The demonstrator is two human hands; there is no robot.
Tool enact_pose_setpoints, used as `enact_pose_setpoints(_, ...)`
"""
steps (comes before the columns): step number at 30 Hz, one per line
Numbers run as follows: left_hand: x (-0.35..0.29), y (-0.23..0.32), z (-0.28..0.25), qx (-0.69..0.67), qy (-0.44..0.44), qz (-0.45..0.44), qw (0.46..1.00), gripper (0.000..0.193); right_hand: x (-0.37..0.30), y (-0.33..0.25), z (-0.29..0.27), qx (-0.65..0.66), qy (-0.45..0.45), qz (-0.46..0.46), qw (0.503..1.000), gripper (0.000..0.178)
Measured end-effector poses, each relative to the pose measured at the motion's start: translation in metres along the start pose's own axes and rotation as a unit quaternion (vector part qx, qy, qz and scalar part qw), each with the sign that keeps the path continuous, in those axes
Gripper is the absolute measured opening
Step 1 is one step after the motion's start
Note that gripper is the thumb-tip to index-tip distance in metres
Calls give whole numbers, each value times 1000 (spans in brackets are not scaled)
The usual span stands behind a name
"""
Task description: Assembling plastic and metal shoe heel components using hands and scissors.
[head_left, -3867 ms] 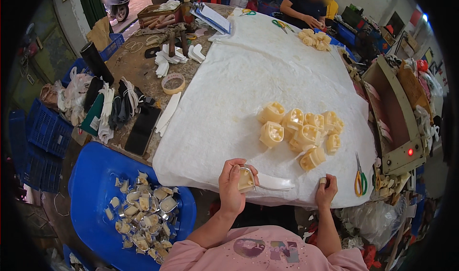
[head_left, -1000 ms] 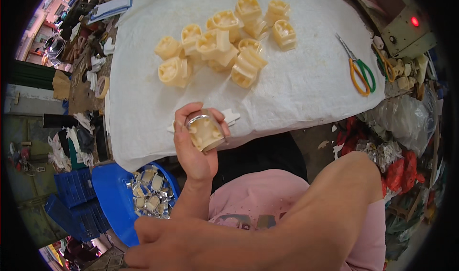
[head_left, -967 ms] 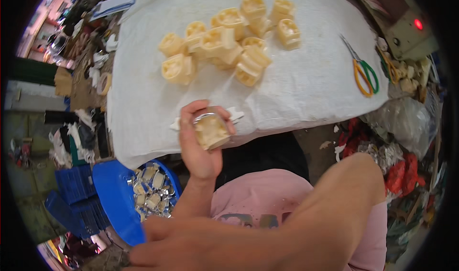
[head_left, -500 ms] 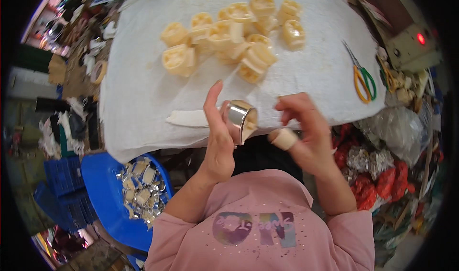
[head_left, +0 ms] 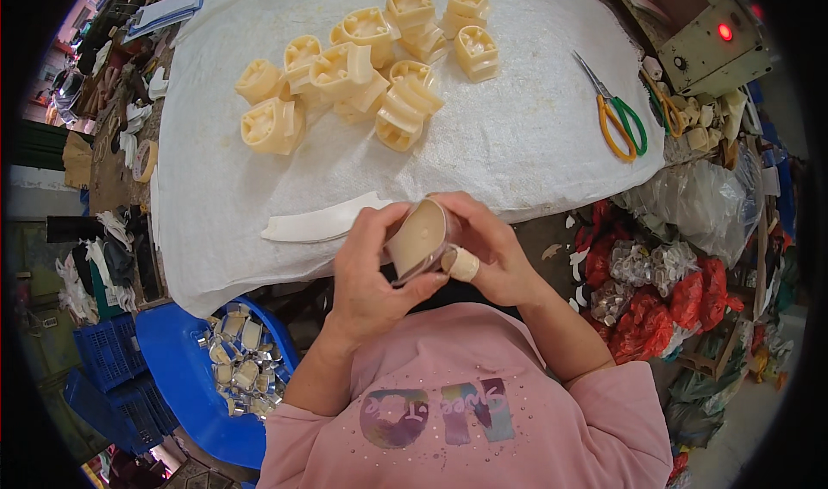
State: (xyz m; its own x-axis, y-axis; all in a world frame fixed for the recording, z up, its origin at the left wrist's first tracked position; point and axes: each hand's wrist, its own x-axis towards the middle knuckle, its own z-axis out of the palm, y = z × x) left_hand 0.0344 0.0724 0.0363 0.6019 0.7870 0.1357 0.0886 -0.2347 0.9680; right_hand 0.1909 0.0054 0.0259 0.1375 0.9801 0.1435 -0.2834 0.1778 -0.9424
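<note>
In front of my chest, at the table's near edge, a shoe heel [head_left: 421, 237] is between my two hands. Its flat cream end faces up, and its side has a shiny, mirror-like covering. My left hand [head_left: 366, 269] grips it from the left, with the thumb along the lower edge. From the right, my right hand [head_left: 496, 252] closes on it; a tan wrap [head_left: 463, 265] goes round that thumb. Just beyond my left fingers lies a curved white strip [head_left: 319, 221]. Several bare cream heels [head_left: 345, 68] are grouped farther back on the white cloth [head_left: 509, 140].
Scissors [head_left: 616, 116] with orange and green handles lie at the table's right side. A blue basin [head_left: 164, 338] with shiny silver heels stands low at left. Red and clear plastic bags [head_left: 642, 327] fill the lower right. A metal box with a red light [head_left: 724, 33] stands at far right.
My right hand has come in from the right and taken hold of the heel. The heel has turned, so its flat cream end now shows. The whole view has shifted slightly.
</note>
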Motion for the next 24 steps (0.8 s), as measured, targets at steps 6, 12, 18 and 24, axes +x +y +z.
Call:
enact_pose_setpoints(6,0,16,-4,214,54,129,967,57,17,-11,-16,-20,-10,121,992,35)
enact_pose_setpoints(12,-2,13,0,214,30,155,964,59,28,-15,-30,-17,-103,206,973,19)
enact_pose_setpoints(18,-1,18,4,170,37,122,977,55,24,-18,-25,-277,-134,0,952,23)
enact_pose_setpoints(24,5,8,10,204,58,173,962,57,15,-1,-18,-176,-15,19,984,23)
